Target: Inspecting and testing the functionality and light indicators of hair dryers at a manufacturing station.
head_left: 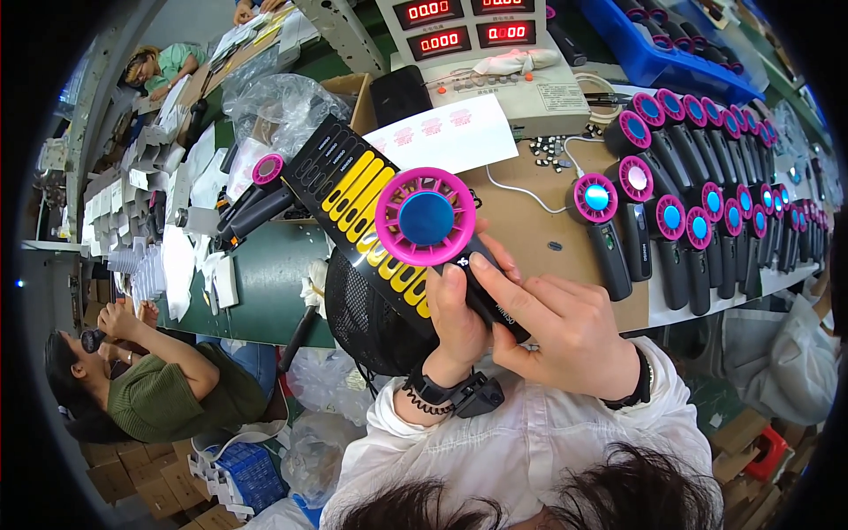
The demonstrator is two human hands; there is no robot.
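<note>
A handheld fan (427, 217) with a pink round grille, a blue centre disc and a black handle is tilted up in front of me. My left hand (461, 322) is closed round the handle just below the head, its thumb lying on the front. My right hand (570, 336) grips the handle's lower part, and its index fingertip presses on the front face near a small white mark. Behind the fan, partly covered by it, a sheet of black and yellow oval stickers (358, 190) lies over a black mesh bag (358, 309).
Many similar fans (698, 230) stand in rows at the right. One fan (595, 199) there has a white cable beside it. A meter box (521, 102) with red digits and a blue bin (680, 66) stand farther back. Co-workers sit at left, one in green (168, 389).
</note>
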